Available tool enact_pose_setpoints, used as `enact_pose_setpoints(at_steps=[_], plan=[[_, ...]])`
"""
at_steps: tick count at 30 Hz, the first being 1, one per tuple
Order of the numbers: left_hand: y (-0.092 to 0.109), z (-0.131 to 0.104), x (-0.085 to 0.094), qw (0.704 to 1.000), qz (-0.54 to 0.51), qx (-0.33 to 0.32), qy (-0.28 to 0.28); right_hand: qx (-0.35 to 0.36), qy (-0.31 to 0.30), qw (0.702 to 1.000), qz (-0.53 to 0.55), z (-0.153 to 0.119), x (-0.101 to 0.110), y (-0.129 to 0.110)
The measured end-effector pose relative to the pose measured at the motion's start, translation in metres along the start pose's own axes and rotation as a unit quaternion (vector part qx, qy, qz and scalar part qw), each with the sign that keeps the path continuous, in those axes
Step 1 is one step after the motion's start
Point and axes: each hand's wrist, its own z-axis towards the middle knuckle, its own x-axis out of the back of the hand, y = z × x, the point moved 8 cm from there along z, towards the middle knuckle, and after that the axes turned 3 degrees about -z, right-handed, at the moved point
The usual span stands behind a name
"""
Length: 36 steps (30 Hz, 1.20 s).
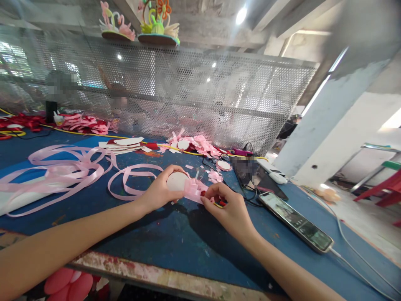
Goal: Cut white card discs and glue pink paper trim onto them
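My left hand (166, 188) is closed on the edge of a round white disc (177, 182), thumb in front. Pink ribbon (191, 189) lies in folds over the disc's right side, and its end stretches toward my right hand (227, 205). Thumb and forefinger of that hand pinch the ribbon's end. Small red and yellow bits show at its fingers; what they are I cannot make out. To the left, a long loose pink ribbon (134, 169) lies in loops on the blue table (150, 238).
White discs (127, 144) lie stacked behind the ribbon loops. Pink ribbon pieces (200, 144) are heaped along the perforated metal screen (184, 92). A dark tablet (272, 184) and a cabled phone (296, 221) lie to the right. A yellow cord (120, 137) crosses the back.
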Motion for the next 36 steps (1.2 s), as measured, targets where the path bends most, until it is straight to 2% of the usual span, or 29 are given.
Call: enact_pose_setpoints(at_steps=[15,27,33,36], plan=[[-0.002,0.000,-0.003,0.999,-0.031,0.013,-0.016,-0.003,0.000,1.000,-0.012,0.000,0.000,0.003],[-0.010,0.000,-0.008,0.994,-0.095,0.051,-0.037,-0.002,-0.004,1.000,-0.017,0.000,0.000,0.003],[-0.016,-0.001,-0.013,0.982,-0.156,0.096,-0.056,0.001,-0.005,1.000,-0.018,0.000,-0.001,0.003],[-0.016,0.000,-0.011,0.984,-0.141,0.094,-0.048,0.003,-0.005,1.000,-0.013,0.000,-0.001,0.002]])
